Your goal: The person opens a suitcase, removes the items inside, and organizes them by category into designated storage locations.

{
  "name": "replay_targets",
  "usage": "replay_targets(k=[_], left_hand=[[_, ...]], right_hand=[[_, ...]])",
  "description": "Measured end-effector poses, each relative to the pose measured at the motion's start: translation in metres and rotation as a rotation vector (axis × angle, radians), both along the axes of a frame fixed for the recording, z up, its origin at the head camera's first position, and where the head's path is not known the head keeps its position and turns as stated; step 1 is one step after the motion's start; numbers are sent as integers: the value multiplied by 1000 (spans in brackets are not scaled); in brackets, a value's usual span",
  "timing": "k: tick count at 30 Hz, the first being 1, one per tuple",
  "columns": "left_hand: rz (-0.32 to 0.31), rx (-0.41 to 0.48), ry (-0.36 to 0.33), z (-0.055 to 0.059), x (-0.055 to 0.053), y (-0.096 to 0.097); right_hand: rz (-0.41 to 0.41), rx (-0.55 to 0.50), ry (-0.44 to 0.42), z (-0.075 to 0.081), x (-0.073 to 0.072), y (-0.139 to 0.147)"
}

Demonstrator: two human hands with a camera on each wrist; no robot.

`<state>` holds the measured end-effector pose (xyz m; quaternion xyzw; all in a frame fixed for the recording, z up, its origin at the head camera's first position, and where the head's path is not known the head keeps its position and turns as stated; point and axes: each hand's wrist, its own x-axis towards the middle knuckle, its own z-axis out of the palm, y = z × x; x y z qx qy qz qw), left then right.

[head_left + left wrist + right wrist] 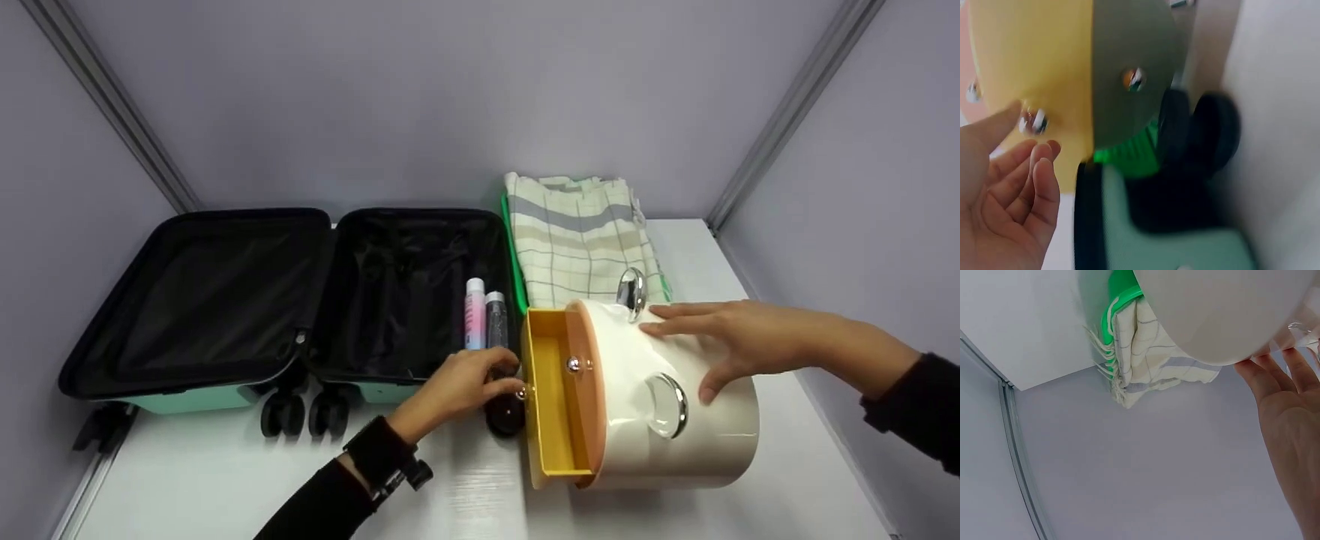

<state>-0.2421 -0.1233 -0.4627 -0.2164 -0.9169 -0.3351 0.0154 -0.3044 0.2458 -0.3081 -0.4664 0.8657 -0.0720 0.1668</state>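
Note:
A cream drawer box with a peach front and shiny oval handles stands right of the suitcase. Its yellow drawer is pulled partly out to the left. My left hand is at the small round knob on the drawer's face, thumb on one side and curled fingers on the other. My right hand lies spread on the curved top of the box, its fingertips near the handles. From the right wrist, the cream wall shows above the fingers.
An opened mint suitcase with black lining lies at left, its wheels facing the front. A pink-and-white bottle and a dark speckled bottle are at its right side. Behind the box, a checked cloth lies on a green tray.

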Motion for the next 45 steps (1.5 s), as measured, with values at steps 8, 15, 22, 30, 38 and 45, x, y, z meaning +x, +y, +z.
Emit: replay_targets(k=[8,15,22,30,38,45], left_hand=[[192,-104,-80,30,-57,-25],[274,-126,-195,42,-96,-22],[304,-254,-386,33,-116,-6],[221,-407,-570,9,-131,11],[71,-747,-376,-163,-245,14],[8,-660,-339,-199,-277,0]], right_hand=[[2,-15,1,0,0,0],[-3,-16,2,0,-1,0],[13,-25,25,1,0,1],[14,-20,20,0,1,0],[20,-47,7,-2,0,2],[7,-51,-3,-4,1,3]])
